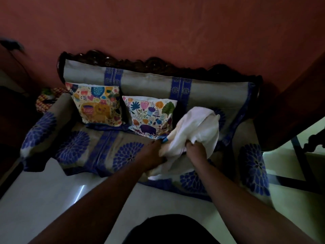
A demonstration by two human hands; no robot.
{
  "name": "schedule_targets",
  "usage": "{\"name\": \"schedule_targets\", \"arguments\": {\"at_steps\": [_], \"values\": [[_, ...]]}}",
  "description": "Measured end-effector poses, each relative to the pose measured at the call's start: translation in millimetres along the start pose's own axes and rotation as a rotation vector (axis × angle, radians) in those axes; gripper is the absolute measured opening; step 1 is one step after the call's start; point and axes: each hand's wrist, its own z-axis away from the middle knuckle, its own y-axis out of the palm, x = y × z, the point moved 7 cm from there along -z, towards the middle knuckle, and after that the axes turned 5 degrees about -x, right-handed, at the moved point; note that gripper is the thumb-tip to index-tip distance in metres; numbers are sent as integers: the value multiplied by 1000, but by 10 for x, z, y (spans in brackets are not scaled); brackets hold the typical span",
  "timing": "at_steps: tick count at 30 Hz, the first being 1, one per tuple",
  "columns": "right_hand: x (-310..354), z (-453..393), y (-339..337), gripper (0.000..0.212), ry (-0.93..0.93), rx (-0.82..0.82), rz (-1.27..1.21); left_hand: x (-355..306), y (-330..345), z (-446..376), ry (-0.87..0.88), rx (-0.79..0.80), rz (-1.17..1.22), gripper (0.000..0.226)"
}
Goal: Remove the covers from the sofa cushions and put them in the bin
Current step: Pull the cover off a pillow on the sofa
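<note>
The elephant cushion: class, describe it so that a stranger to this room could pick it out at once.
Find the sofa draped in grey cloth with blue flowers, against the red wall. Two printed cushions lean on its backrest; the elephant cushion is the one nearer the sofa's left end. It shows an orange elephant, while the neighbouring flower cushion shows a purple animal beside the hands.

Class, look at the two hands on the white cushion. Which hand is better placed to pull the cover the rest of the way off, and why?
Left. The left hand already grips the loose cover at the cushion's near end, with open sofa seat beside it to draw it clear. The right hand clutches the white cushion itself, better placed to anchor it.
</note>
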Motion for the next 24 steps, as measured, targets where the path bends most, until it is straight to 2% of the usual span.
{"name": "schedule_targets", "arguments": {"at_steps": [4,7,10,14,17,19,20,22,24], "values": [[-84,-82,-217,42,20,5,-10,127,-110,-86,-6,-19,164,66],[-130,-117,-364,45,43,-3,-9,214,-350,-88,-129,-203,321,37],[-118,-67,-354,44,10,16,-34,145,-598,-47,-142,-441,248,32],[-33,124,-369,42,-72,-1,-135,-105,-584,-29,-125,-357,-108,41],[-65,207,-431,47,-113,-25,-72,-93,-547,-183,-95,-309,-195,53],[-135,180,-463,40,-87,2,-10,-122,-486,-327,-39,-254,-245,65],[-170,151,-471,35,-71,23,-1,-206,-457,-363,23,-259,-188,72],[-190,85,-545,28,-50,22,-3,-537,-472,-297,233,-379,-11,85],[-219,23,-643,30,-5,-8,-89,-820,-413,-144,462,-475,7,78]]}}
